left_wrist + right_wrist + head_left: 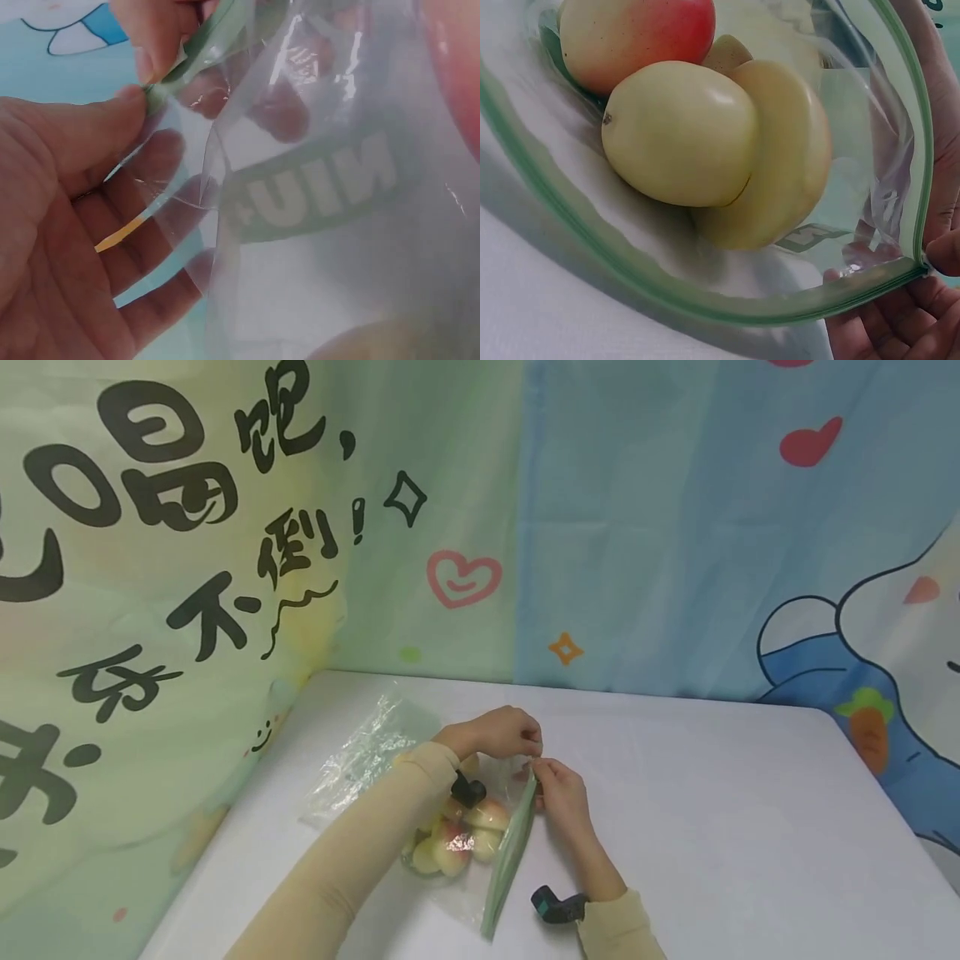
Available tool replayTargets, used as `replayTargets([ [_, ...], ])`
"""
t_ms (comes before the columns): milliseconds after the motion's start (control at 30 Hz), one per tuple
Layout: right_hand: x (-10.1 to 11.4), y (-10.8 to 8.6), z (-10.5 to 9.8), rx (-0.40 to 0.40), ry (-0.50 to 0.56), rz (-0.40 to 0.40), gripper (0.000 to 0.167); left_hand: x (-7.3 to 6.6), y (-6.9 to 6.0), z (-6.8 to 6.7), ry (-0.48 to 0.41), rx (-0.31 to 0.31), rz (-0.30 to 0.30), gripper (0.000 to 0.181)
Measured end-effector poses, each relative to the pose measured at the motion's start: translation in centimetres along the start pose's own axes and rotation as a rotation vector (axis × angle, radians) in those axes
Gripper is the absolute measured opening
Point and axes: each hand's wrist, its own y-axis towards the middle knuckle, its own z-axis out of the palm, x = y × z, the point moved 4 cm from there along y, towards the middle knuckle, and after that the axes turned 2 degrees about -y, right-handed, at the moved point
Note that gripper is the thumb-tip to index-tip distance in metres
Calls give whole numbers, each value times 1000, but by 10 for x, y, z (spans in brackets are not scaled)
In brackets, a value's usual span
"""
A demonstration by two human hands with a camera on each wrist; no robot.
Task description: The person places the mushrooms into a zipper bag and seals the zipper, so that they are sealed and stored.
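Observation:
A clear zip bag (472, 893) with a green zip strip (705, 313) lies in front of the person. Several pale yellow and red-blushed fruits (679, 135) fill it, some shaped like apples. In the right wrist view the strip's two sides stand apart and meet at one corner. Reaching over the bag, my left hand (510, 732) pinches the far end of the strip between thumb and fingers, its other fingers showing behind the clear film (199, 172). Close beside it, my right hand (566, 797) pinches the same end of the strip. Some fingertips are hidden.
Another clear plastic bag (367, 752) lies flat at the left of the white table (712, 827). Dark wrist cameras (558, 906) are worn on both wrists. A printed cloth backdrop (637, 527) hangs behind the table and along its left.

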Motion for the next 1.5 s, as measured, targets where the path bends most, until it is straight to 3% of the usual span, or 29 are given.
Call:
replayTargets([
  [200, 3, -1, 2, -6, -28, 41, 31, 7, 0, -4, 34, -31, -11, 15],
  [400, 7, -3, 3, 25, -115, 20, 32, 12, 3, -19, 23, -128, -103, 16],
  [600, 4, -13, -4, 53, -217, 32, 31, 18, 15, -28, 40, -206, -199, 18],
  [733, -3, -26, -2, 114, -214, 53, 30, 25, 20, -26, 51, -218, -274, 18],
  [933, -12, -54, -3, 164, -239, 66, 28, 36, 29, -16, 38, -229, -310, 18],
  [1200, -16, -89, -4, 286, -269, 63, 29, 36, 32, -11, 10, -268, -382, 17],
  [1300, -19, -97, -5, 320, -319, 36, 29, 37, 33, -8, 36, -272, -376, 17],
  [1500, -29, -101, -9, 389, -516, -77, 38, 26, 36, 2, 153, -245, -256, 20],
])
